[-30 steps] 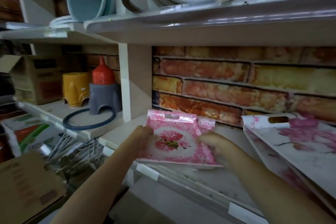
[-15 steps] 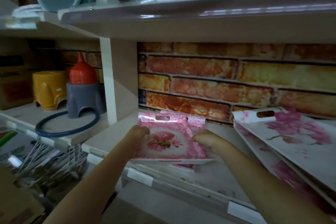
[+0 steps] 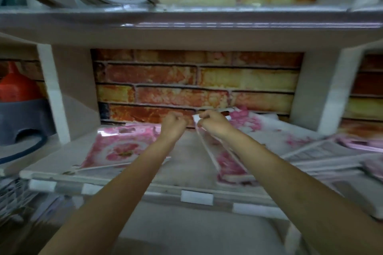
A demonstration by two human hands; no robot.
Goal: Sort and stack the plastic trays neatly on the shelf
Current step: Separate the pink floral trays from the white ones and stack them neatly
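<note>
Your right hand [image 3: 213, 123] is closed on the upper edge of a white plastic tray with pink blossoms [image 3: 226, 161], tilted on the right of the pale shelf board [image 3: 186, 163]. Your left hand [image 3: 173, 123] is clenched, holding nothing visible. The pink floral plastic tray [image 3: 118, 147] lies flat at the shelf's left, partly under your left forearm.

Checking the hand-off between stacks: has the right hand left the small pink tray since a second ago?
Yes. The right hand has gone right, away from the shelf divider, off the small pink tray to the white floral tray.
</note>
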